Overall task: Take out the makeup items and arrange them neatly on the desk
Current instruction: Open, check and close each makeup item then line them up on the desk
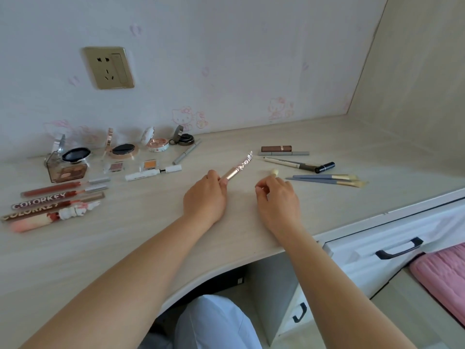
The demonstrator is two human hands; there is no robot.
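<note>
My left hand (205, 196) grips the lower end of a rose-gold makeup brush (239, 168) whose head is wrapped in crinkled silver sleeve; it slants up and to the right above the desk (125, 243). My right hand (276, 200) pinches a small brush with a pale tip (274, 172) poking out past the fingers. Two blue-handled brushes (327, 179) lie just right of that hand. Lip glosses (55, 200) lie in a row at the far left, open compacts (125, 149) stand along the wall, and pencils and a brown lipstick (276, 148) lie at the right.
A gold wall socket (108, 68) sits above the compacts. White drawers with dark handles (398, 249) stand under the desk's right end, beside a pink cloth (442, 278). The desk's curved front edge runs just above my lap.
</note>
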